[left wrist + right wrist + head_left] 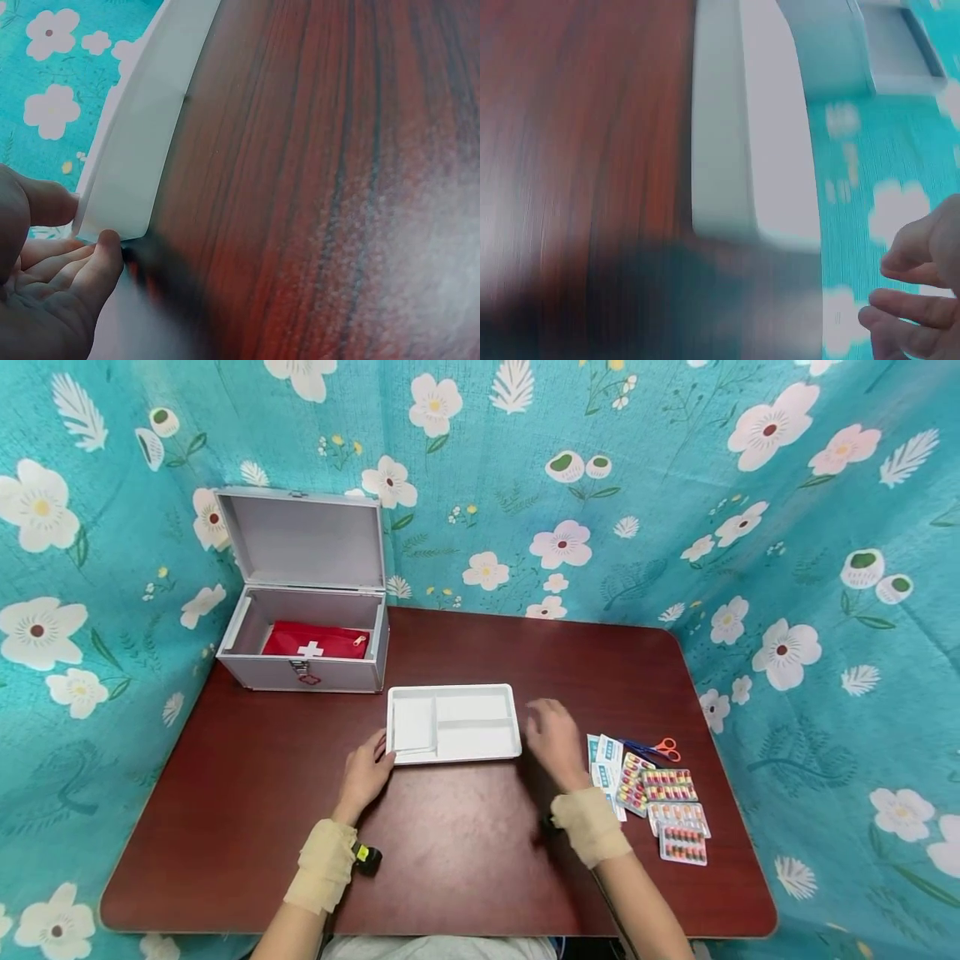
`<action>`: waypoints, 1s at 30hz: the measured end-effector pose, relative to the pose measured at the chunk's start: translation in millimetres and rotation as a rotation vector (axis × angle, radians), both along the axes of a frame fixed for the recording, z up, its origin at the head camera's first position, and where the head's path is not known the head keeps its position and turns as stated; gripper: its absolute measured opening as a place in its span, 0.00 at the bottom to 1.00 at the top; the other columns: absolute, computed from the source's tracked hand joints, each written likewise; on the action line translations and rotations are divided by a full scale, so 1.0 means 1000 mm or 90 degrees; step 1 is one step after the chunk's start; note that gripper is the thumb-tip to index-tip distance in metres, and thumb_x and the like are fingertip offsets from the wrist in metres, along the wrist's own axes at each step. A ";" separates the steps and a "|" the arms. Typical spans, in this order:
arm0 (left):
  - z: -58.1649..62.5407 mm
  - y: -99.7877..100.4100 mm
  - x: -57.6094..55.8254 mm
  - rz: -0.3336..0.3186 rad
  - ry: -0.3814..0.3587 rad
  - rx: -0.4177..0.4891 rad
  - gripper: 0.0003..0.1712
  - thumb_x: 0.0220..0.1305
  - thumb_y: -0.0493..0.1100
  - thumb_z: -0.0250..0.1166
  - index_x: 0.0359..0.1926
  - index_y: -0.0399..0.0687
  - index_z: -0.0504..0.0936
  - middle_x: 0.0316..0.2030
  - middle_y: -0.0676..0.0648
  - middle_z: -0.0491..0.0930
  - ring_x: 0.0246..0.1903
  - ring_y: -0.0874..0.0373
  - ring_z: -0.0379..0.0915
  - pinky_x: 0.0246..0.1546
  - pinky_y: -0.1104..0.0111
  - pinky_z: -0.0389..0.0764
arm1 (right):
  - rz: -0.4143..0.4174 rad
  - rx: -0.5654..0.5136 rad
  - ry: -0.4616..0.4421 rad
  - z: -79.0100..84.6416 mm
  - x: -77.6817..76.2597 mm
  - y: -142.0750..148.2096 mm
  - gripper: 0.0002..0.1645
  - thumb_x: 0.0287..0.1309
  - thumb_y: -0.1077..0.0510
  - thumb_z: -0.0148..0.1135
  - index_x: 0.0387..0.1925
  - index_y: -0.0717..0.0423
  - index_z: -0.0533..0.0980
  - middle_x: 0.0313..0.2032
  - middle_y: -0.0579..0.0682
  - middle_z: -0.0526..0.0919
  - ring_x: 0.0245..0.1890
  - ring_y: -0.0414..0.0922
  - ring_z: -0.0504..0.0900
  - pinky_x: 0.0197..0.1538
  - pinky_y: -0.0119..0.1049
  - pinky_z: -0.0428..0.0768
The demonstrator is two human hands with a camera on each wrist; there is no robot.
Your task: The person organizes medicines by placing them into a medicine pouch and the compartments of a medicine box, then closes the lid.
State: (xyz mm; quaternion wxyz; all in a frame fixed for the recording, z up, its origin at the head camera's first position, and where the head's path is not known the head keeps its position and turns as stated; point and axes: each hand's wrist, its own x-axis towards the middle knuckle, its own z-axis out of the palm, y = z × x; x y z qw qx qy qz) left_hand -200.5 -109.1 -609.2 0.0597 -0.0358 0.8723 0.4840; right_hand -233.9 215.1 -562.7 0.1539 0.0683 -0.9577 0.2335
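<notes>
A white divided tray (477, 724) lies on the table in the head view, with a flat white piece (414, 724) in its left compartment. At the tray's left end, my left hand (367, 770) pinches the near corner. In the left wrist view the thumb (52, 204) is at the rim and a fingertip is at the lower edge of the tray's wall (139, 142). Just off the right end, my right hand (553, 739) hovers with loosely bent fingers and nothing in it. The right wrist view shows a gap between those fingers (915, 307) and the tray (727, 135).
Left of centre stands an open silver case (303, 675) holding a red pouch (330, 642) with a white cross. On the right lie several capsule blister packs (670, 785), white-and-blue packets (606, 768) and orange-handled scissors (666, 749). A floral curtain (487, 485) surrounds the table.
</notes>
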 end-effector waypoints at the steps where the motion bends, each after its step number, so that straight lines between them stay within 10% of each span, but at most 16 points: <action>1: 0.000 -0.001 0.002 0.001 -0.005 0.000 0.31 0.68 0.36 0.60 0.70 0.33 0.67 0.64 0.33 0.73 0.62 0.44 0.74 0.62 0.57 0.77 | -0.018 -0.004 -0.015 -0.001 0.003 0.016 0.16 0.54 0.67 0.64 0.46 0.64 0.81 0.47 0.64 0.84 0.48 0.61 0.83 0.50 0.54 0.82; 13: -0.004 -0.002 0.012 0.004 -0.016 -0.010 0.31 0.68 0.37 0.61 0.70 0.34 0.68 0.64 0.33 0.74 0.62 0.45 0.75 0.62 0.57 0.77 | 0.052 0.133 -0.366 -0.016 0.038 0.138 0.53 0.47 0.62 0.78 0.73 0.55 0.61 0.73 0.66 0.59 0.67 0.68 0.57 0.59 0.72 0.68; 22: -0.003 0.000 0.007 -0.002 -0.007 -0.009 0.30 0.69 0.37 0.60 0.70 0.35 0.68 0.64 0.34 0.74 0.62 0.45 0.75 0.61 0.58 0.77 | 0.048 0.152 -0.351 -0.028 0.040 0.155 0.55 0.45 0.60 0.80 0.72 0.60 0.61 0.67 0.65 0.68 0.60 0.65 0.61 0.53 0.66 0.70; 30: 0.002 0.002 0.003 -0.004 -0.007 -0.014 0.30 0.69 0.37 0.60 0.70 0.35 0.67 0.65 0.34 0.73 0.62 0.45 0.74 0.62 0.58 0.76 | 0.069 0.104 -0.226 -0.031 0.031 0.158 0.46 0.42 0.65 0.79 0.66 0.63 0.70 0.53 0.66 0.74 0.53 0.64 0.66 0.51 0.61 0.73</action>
